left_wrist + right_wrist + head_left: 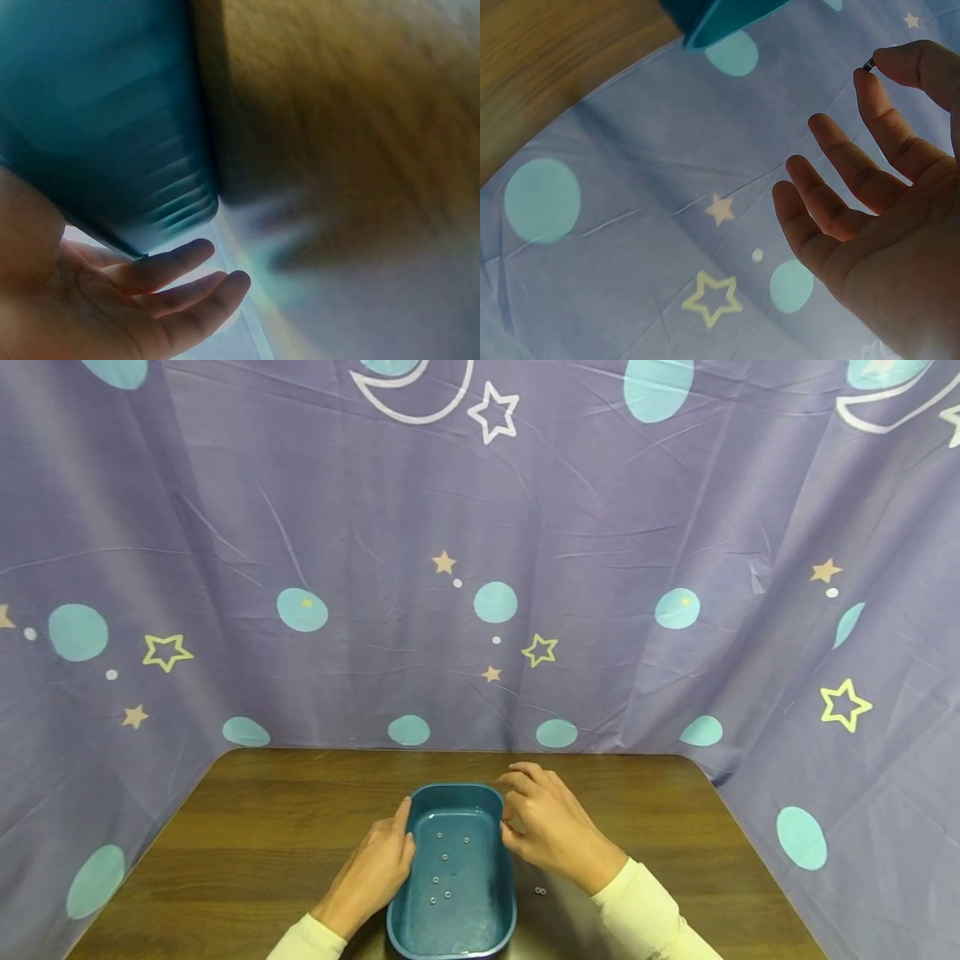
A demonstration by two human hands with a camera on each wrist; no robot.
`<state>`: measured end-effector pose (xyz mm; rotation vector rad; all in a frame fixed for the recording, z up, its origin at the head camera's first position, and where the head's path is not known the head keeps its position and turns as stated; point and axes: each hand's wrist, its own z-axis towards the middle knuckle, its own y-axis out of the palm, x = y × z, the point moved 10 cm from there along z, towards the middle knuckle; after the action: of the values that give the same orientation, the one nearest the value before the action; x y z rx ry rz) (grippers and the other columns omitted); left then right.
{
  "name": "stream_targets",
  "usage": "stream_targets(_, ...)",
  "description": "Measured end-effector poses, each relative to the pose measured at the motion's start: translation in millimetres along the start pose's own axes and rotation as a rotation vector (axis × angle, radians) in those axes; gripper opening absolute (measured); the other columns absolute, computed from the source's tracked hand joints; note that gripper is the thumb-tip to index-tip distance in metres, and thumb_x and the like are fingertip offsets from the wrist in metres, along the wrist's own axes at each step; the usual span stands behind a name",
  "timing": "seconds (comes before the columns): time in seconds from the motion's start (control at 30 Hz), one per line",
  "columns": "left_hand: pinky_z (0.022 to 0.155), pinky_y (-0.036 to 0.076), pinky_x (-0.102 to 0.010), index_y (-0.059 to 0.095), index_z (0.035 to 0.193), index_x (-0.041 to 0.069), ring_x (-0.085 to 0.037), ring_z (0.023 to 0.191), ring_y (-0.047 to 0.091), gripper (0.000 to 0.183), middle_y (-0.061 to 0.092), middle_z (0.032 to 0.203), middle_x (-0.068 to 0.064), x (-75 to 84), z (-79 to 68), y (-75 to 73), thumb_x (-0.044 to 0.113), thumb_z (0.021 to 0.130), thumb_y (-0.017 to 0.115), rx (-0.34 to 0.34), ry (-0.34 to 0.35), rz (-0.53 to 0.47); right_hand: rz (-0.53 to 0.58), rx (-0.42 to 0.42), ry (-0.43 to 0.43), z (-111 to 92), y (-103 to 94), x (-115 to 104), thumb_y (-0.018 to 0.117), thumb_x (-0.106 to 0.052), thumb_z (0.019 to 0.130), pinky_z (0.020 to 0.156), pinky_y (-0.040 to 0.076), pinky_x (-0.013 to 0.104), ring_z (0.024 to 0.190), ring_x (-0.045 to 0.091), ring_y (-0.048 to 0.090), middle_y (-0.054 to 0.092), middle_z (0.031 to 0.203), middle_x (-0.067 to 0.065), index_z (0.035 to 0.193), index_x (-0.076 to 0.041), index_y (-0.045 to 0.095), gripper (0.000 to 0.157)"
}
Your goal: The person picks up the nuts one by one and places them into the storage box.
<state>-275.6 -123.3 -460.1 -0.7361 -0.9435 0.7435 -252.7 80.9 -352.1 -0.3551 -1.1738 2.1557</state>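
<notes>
A deep teal tray (453,935) stands on the table, with several small silvery ring-shaped nuts (445,857) scattered over its floor. At its left side my left hand (377,868) holds the rim between thumb and index finger. In the left wrist view, the other fingers of the left hand (127,300) spread loosely beside the ribbed tray wall (176,184). Over the tray's right rim is my right hand (551,822). Its thumb and index fingertips pinch a small metal nut (868,65), while the remaining fingers of that right hand (877,225) fan out, gently bent.
Two more nuts (540,891) lie close together on the wooden table (300,810), right of the tray and below the right forearm. A purple curtain (390,660) with stars and moons surrounds the table's back and sides.
</notes>
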Motion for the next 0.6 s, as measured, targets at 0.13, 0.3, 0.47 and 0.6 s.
stream_targets(0.13,0.106,0.057,-0.059,0.049,0.154,-0.017,-0.047,0.120,0.071,0.057,0.072,0.127,-0.034,-0.1,0.0,0.7,0.003,0.104,0.066,0.003,-0.001,0.004,0.012,-0.031,-0.005,8,6.5,-10,0.090,-0.019,0.081,0.096,0.058,0.045,0.130,0.032,0.064,0.076,0.127,0.007,0.078,-0.019,0.076,0.014)
stream_targets(0.3,0.105,0.058,-0.058,0.050,0.153,-0.017,-0.046,0.118,0.072,0.056,0.074,0.125,-0.033,0.0,-0.5,0.3,0.002,0.103,0.066,0.015,0.011,0.001,0.029,-0.044,-0.010,16,11.0,-18,0.089,-0.017,0.082,0.097,0.057,0.044,0.132,0.032,0.064,0.076,0.129,0.005,0.077,-0.023,0.075,0.016)
stream_targets(0.47,0.103,0.059,-0.058,0.050,0.152,-0.018,-0.046,0.116,0.073,0.056,0.074,0.124,-0.033,0.9,-1.1,-1.2,0.000,0.102,0.067,0.027,0.031,-0.002,0.049,-0.061,-0.011,18,16.7,-25,0.091,-0.018,0.082,0.100,0.057,0.044,0.133,0.032,0.063,0.075,0.129,0.005,0.077,-0.023,0.076,0.016)
stream_targets(0.6,0.100,0.060,-0.058,0.051,0.151,-0.018,-0.045,0.113,0.074,0.056,0.075,0.122,-0.032,0.8,-1.7,-2.7,0.000,0.102,0.068,0.042,0.038,0.000,0.051,-0.123,-0.015,14,29.5,-34,0.091,-0.021,0.086,0.107,0.056,0.046,0.137,0.033,0.062,0.075,0.131,0.005,0.082,-0.022,0.079,0.012)
